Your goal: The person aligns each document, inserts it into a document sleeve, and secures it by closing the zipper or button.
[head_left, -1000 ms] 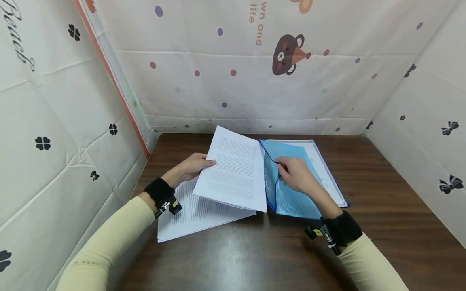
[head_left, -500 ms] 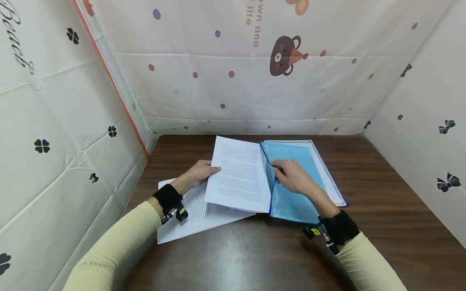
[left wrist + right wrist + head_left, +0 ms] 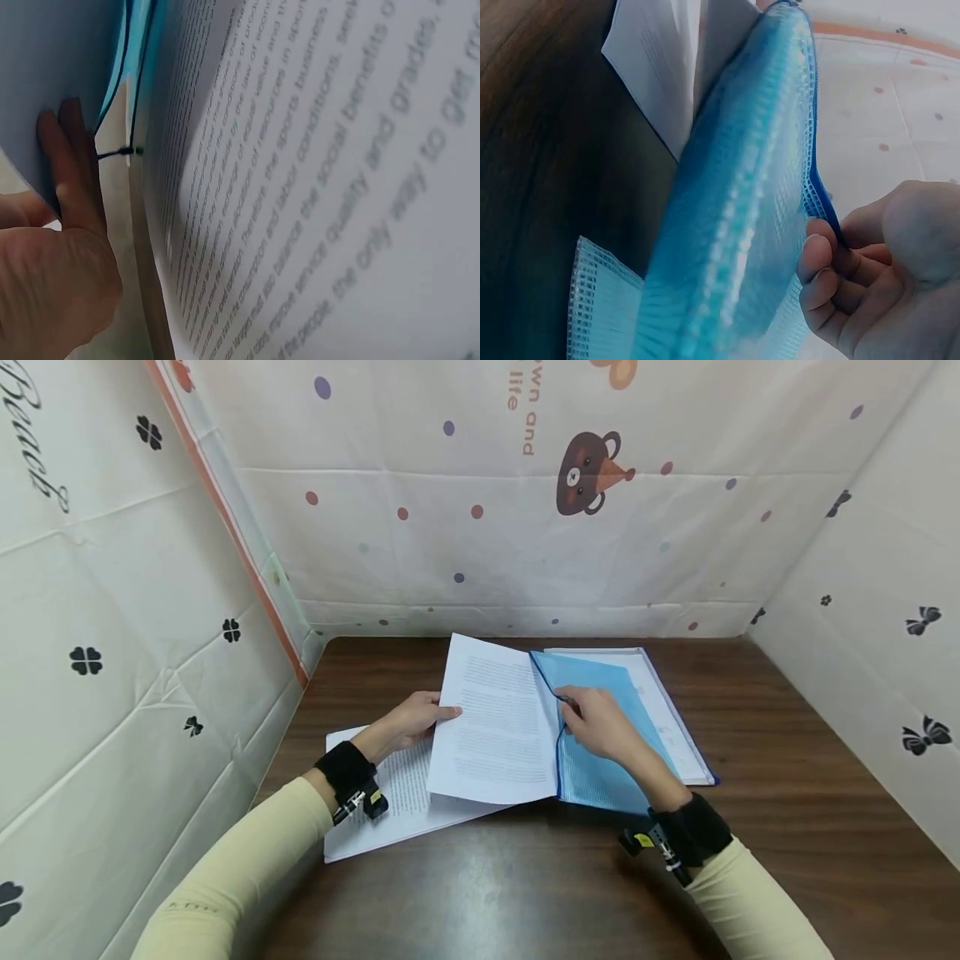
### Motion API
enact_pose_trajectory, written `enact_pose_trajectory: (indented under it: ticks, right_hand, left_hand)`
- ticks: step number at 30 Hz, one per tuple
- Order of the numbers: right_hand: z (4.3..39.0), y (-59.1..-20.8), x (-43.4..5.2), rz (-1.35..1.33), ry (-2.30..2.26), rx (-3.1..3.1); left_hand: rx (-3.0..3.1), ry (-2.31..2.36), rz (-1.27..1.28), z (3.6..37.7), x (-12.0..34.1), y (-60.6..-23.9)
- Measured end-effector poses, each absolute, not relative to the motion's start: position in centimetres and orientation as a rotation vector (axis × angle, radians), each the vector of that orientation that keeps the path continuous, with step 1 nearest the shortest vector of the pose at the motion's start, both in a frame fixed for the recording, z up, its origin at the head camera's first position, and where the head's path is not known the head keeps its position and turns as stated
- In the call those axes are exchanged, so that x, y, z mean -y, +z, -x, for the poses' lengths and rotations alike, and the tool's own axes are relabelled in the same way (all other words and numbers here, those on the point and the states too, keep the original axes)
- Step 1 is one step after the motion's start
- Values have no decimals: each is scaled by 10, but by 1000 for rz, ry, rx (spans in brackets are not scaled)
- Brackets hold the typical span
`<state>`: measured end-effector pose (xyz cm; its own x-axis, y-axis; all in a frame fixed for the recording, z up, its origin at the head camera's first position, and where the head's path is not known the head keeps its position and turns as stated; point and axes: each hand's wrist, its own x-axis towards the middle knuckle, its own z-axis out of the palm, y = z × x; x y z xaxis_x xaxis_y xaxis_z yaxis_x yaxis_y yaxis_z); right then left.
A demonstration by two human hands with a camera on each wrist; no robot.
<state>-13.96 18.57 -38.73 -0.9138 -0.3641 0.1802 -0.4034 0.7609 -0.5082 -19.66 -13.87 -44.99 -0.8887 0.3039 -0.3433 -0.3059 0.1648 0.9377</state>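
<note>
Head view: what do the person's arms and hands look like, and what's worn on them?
The left sleeve and right sleeve are long and pale yellow, the left with a faint, unreadable mark. A wide black left wristband and right wristband each carry a small black device marked with yellow and silver. The left hand and right hand are gloveless.

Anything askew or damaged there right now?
I see no spill or damage. The lower papers on the table lie askew: their near edge slants against the table's back edge, and they're partly covered by the sheets in the left hand.
</note>
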Motion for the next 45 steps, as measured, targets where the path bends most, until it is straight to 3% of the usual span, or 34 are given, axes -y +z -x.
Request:
enact_pose_trajectory:
  ticks: [28, 45]
  right_hand:
    - [145, -394, -162, -737, 912, 2807]
    - [143, -396, -141, -830, 932, 2809]
  left_hand:
    - [-1986, 1803, -15, 195, 111, -445]
    - [-2006, 1782, -153, 190, 94, -451]
